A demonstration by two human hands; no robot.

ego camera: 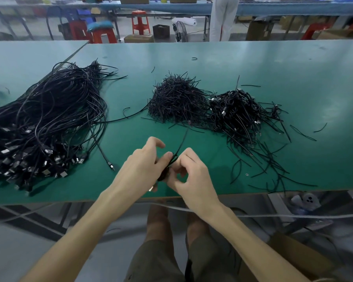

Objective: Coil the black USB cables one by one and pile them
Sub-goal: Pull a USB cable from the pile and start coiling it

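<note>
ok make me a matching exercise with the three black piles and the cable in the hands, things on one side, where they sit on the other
Things
1. heap of loose USB cables
2. pile of short black ties
3. pile of coiled cables
4. single coiled cable

Places
A. gripped between left hand and right hand, near the front edge
B. middle of the green table
C. left end of the table
D. just right of the middle pile

Pairs: 1-C, 2-B, 3-D, 4-A

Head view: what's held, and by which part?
One coiled black USB cable, between both hands: the left hand grips the coil's middle, the right hand pinches its upper end, where a thin black strand sticks up.
</note>
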